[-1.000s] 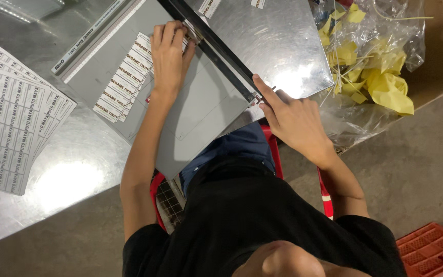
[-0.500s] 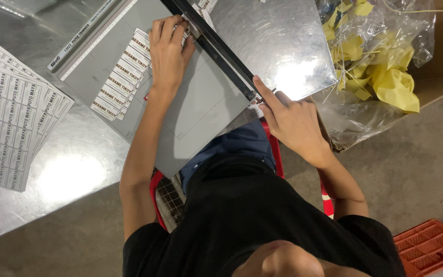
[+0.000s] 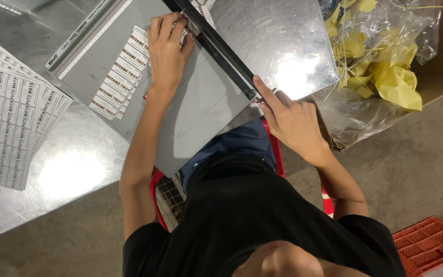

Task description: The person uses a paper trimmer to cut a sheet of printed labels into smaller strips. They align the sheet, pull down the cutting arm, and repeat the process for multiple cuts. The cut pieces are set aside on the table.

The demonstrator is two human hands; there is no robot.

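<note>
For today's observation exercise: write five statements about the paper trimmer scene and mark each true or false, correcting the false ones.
1. The left hand presses a strip of printed labels flat on the grey paper trimmer. True.
2. The right hand rests at the near end of the trimmer's black cutting arm. True.
3. The clear plastic bag holds blue scraps. False: the scraps are yellow.
4. Uncut label sheets lie on the metal table, on the left-hand side of the trimmer. True.
5. The crate by the floor is green. False: it is orange-red.
</note>
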